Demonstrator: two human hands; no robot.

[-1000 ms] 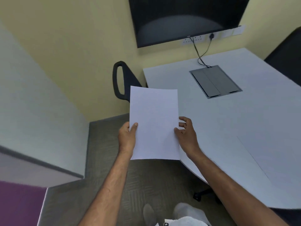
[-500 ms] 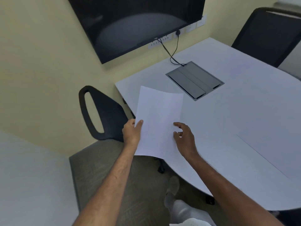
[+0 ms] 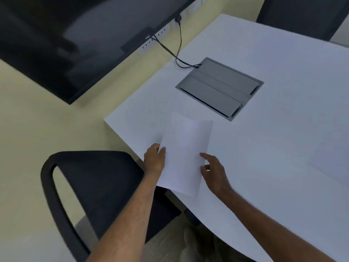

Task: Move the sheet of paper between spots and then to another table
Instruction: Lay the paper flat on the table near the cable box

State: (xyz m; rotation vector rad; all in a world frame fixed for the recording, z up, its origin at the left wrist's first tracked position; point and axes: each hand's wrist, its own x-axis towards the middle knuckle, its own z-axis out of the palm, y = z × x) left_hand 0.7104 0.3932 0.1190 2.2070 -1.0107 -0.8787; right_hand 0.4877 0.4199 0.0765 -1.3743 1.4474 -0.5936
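Observation:
A blank white sheet of paper (image 3: 184,154) hangs low over the near left corner of the white table (image 3: 273,140), its lower edge past the table's rim. My left hand (image 3: 154,159) pinches the sheet's left edge between thumb and fingers. My right hand (image 3: 213,172) is at the sheet's right edge with the index finger stretched out and the thumb on the paper; whether it still grips the sheet is unclear.
A grey cable box (image 3: 220,88) is set into the table beyond the paper, with black cables (image 3: 178,53) running to wall sockets. A dark screen (image 3: 75,38) hangs on the yellow wall. One black chair (image 3: 90,188) stands under my left arm, another (image 3: 300,14) at the far side.
I have come closer to the table, and the sheet has gone forward from beside the table to over its corner. My right hand's fingers have loosened at the paper's edge.

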